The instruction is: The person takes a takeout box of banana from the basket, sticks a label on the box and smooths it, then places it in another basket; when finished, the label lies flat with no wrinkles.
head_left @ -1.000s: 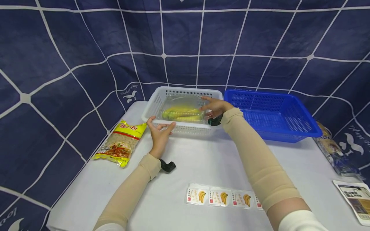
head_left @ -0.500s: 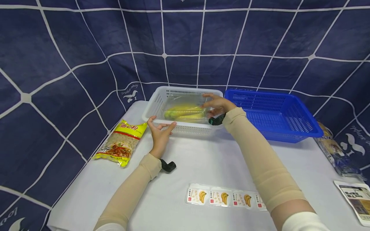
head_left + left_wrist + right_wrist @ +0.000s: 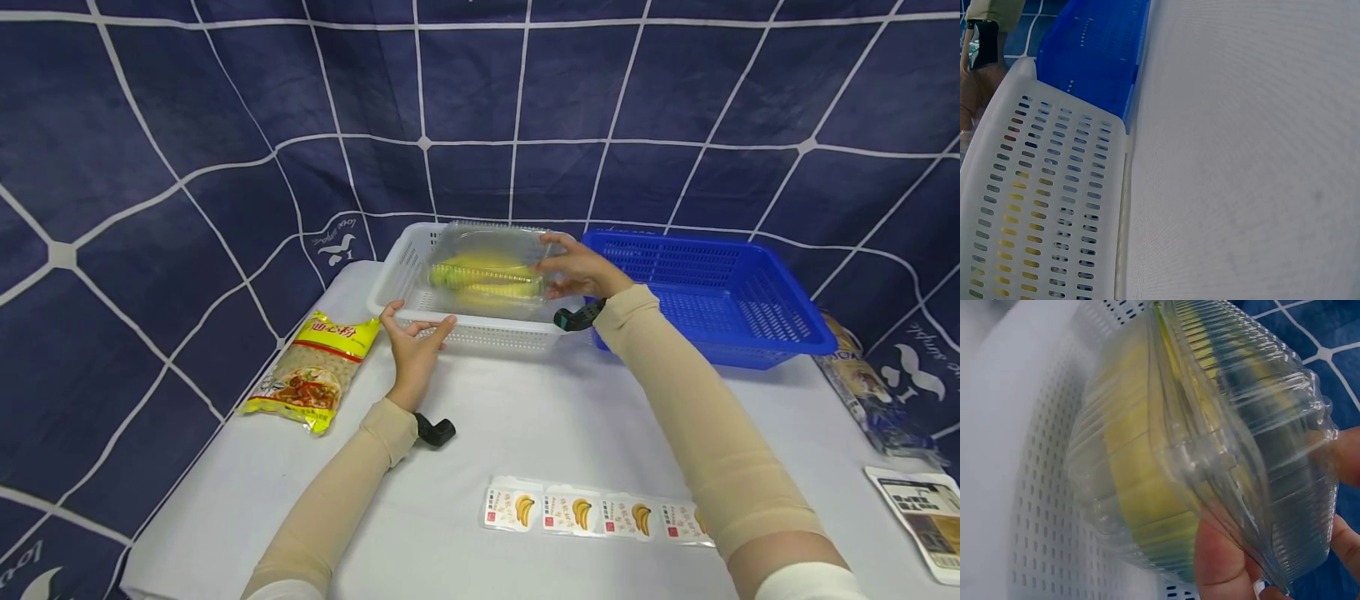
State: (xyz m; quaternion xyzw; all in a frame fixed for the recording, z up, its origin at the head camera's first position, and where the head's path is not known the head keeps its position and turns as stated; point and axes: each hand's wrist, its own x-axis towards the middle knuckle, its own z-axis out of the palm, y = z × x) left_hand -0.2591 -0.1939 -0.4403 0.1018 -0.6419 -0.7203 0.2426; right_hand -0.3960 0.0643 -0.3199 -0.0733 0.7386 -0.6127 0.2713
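My right hand (image 3: 581, 265) grips a clear plastic clamshell box (image 3: 487, 242) by its right end. Inside the box lies yellow fruit (image 3: 1147, 469) with green ends, which looks like bananas. The box is held tilted within the white basket (image 3: 498, 323), its far edge at the height of the back rim. In the right wrist view, the thumb and fingers are on the box's closed seam and walls. My left hand (image 3: 415, 354) holds the near rim of the white basket at its left corner. The left wrist view shows only the basket's slotted wall, not that hand.
A blue basket (image 3: 750, 354) stands against the white one on the right. A yellow food bag (image 3: 315, 371) lies on the left. Banana-printed packets (image 3: 570, 510) lie in a row at the front. On the right are another bag (image 3: 855, 375) and a white packet (image 3: 922, 517).
My right hand has drawn the clamshell box up and slightly to the right inside the white basket, and the box tilts more. The left hand and both baskets have stayed put.
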